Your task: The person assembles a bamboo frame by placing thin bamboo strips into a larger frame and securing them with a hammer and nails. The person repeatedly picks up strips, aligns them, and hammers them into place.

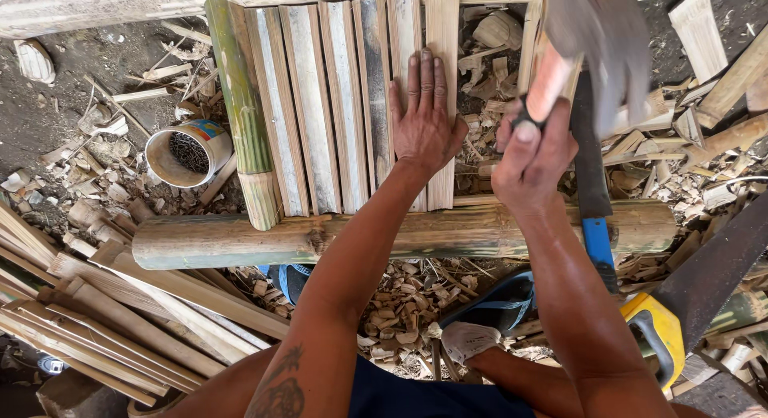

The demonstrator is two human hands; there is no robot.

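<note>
At the left, a round can [189, 152] stands on the dirt floor [56, 106], filled with dark nails. Beside it, split bamboo slats [320, 106] lie across a bamboo pole [240, 240]. The left hand [426, 118] presses flat and released on the slats. The right hand [530, 158] is clenched around a blurred hammer [596, 42], raised above the slats.

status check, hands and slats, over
Left hand flat on bamboo slats. Right hand grips raised hammer. Nothing between them.
</note>
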